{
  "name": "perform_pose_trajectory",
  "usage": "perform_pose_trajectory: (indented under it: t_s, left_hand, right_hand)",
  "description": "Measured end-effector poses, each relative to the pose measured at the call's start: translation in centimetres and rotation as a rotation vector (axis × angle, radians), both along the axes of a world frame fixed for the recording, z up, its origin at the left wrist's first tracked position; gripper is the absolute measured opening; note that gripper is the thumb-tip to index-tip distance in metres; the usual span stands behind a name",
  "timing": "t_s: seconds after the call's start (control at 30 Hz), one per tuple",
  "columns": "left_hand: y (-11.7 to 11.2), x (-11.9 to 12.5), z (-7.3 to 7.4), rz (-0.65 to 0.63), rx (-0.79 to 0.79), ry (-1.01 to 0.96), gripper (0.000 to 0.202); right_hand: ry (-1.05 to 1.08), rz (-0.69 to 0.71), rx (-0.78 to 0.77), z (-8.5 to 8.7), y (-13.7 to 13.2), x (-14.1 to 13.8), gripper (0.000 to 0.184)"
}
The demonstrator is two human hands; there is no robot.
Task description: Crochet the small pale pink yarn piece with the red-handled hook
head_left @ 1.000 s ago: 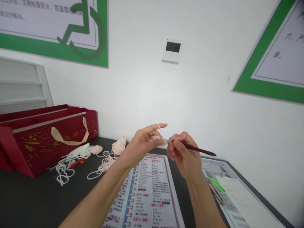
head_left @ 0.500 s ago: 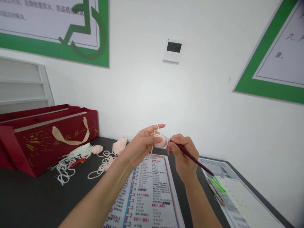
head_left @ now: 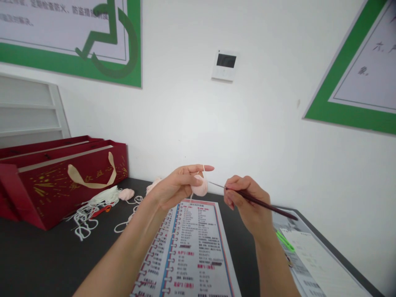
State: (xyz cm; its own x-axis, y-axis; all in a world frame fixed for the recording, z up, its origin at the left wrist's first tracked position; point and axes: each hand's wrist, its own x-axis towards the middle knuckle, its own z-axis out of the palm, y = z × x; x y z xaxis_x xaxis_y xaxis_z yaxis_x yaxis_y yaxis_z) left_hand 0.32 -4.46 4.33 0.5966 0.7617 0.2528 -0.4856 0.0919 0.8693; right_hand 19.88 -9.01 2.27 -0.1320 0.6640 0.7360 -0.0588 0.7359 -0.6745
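My left hand (head_left: pixel 182 183) pinches a small pale pink crochet piece (head_left: pixel 200 186) between thumb and fingers, its index finger stretched out with a strand of pink yarn (head_left: pixel 204 168) looped over it. A crochet hook (head_left: pixel 262 202) with a dark red-brown handle lies in my right hand (head_left: pixel 247 198), held like a pen. The hook's thin metal shaft points left toward the crochet piece; whether its tip touches the yarn is hard to tell. Beneath both hands lies an open pattern sheet (head_left: pixel 198 239) with printed spiral rings and rows of text.
On the black table (head_left: pixel 40 264), red gift bags (head_left: pixel 74 177) stand at the left. Near them lie white yarn (head_left: pixel 93 210), a small pink ball (head_left: pixel 126 194) and more pink yarn (head_left: pixel 154 185). Papers (head_left: pixel 321 255) and a bright green tool (head_left: pixel 285 241) lie at the right. A wall rises behind.
My right hand has drawn the hook to the right, away from the crochet piece. My left hand has shifted slightly left with the piece, which now shows more of its rounded face.
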Motion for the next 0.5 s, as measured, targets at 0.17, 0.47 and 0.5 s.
perform_pose_trajectory:
  t_s: [0.17, 0.47, 0.5]
  left_hand:
    - [-0.2, 0.1, -0.1, -0.033, 0.044, 0.04, 0.034]
    - [-1.6, 2.1, -0.1, 0.359, 0.255, 0.066, 0.036]
    - [-1.6, 2.1, -0.1, 0.372, 0.259, 0.075, 0.036]
  right_hand:
    - [0.174, 0.218, -0.146, 0.8, 0.0, -0.3, 0.008]
    - [0.128, 0.037, -0.164, 0.6, 0.3, -0.6, 0.01]
    - [0.104, 0.0, -0.141, 0.4, 0.3, -0.6, 0.009]
